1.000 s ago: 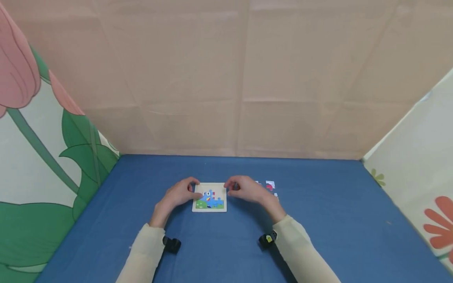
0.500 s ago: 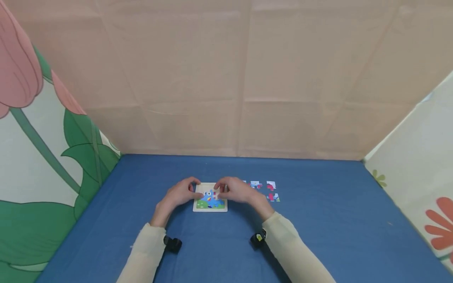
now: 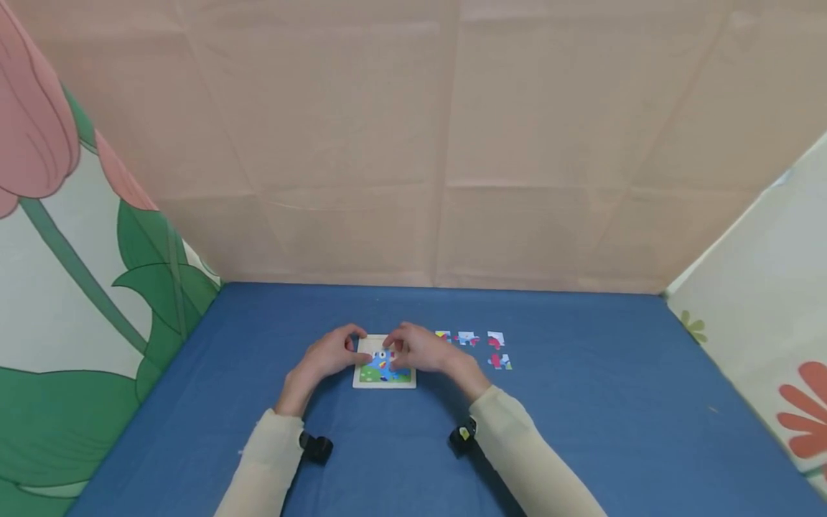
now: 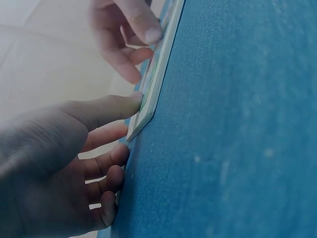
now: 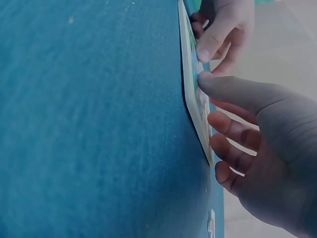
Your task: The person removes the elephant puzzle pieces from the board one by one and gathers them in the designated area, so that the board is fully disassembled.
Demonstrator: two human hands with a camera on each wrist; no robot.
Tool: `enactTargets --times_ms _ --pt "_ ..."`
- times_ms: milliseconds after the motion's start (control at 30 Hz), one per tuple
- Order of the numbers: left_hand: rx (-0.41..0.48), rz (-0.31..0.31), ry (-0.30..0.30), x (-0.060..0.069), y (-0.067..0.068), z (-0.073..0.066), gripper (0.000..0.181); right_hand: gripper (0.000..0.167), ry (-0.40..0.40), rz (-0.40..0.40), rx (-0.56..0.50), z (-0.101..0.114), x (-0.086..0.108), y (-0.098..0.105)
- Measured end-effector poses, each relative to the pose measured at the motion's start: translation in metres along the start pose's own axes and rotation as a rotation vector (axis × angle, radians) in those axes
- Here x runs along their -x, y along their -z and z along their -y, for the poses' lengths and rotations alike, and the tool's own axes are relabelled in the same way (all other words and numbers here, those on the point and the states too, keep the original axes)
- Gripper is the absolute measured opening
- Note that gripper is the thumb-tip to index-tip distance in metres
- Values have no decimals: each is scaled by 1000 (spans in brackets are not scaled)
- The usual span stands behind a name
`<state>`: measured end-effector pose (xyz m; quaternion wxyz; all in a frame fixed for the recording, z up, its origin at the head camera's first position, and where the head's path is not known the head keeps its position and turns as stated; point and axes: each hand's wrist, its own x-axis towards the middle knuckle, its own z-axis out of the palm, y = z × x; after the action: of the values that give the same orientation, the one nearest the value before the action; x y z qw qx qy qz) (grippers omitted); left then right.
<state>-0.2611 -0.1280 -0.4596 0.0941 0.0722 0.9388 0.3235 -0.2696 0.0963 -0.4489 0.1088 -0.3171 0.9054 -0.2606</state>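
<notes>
Your puzzle board (image 3: 384, 385) is lying flat on the blue desk (image 3: 388, 459), straight ahead of you, where both hands are meeting over it without any obvious strain. Your left hand (image 3: 334, 350) is gripping its left side: the thumb is pressing down across the rim while the index finger is bending toward the far left corner, likely steadying the board against sliding. The other left fingers are curling loosely beside it. Your right hand (image 3: 420, 348) is hanging over the board's right half, thumb and index finger bending with a small gap between them, the thumb touching or nearly touching the picture. I cannot tell whether those fingers are holding a piece, because the hand is covering the spot. To the right, 4 loose pieces (image 3: 495, 339) are lying picture side up, 3 in a far row and 1 nearer; that spacing is presumably making each easy to see and lift.
</notes>
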Motion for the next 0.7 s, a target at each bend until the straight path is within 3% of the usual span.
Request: enactTargets --times_ms 700 --pt "9 -7 12 -2 -1 1 47 39 -56 25 -34 1 -3 0"
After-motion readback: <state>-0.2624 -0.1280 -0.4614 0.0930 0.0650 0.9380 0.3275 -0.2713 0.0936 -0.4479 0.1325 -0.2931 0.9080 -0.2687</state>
